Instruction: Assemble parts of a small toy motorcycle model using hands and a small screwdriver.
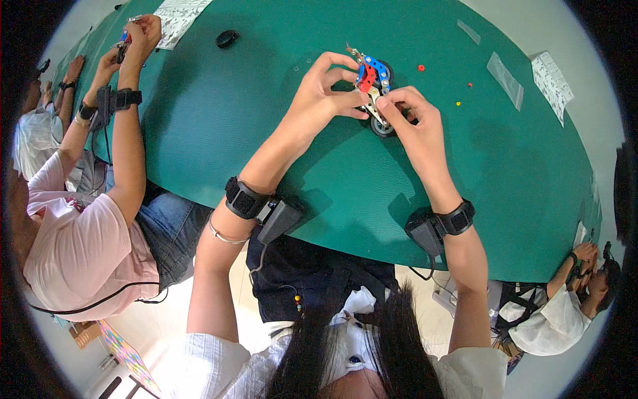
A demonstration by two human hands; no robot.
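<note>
Above the green table (219, 126) my two hands hold a small wheeled model (373, 74) built from perforated blue, red and silver strips with bolts. Black wheels show on it, one behind the blue strips and one at the near end. My left hand (324, 94) grips it from the left, fingers curled around its side and thumb on the silver part. On the near right side, my right hand (413, 114) pinches the silver strip between thumb and fingers. Whatever small part lies under those fingertips is hidden.
A red ring (421, 68), a small red piece (470, 85) and a yellow piece (458, 104) lie to the right. Beyond them are a clear plastic bag (505, 80) and a printed sheet (551, 85). A black coil (227, 38) lies far left, near a co-worker's hands (138, 41).
</note>
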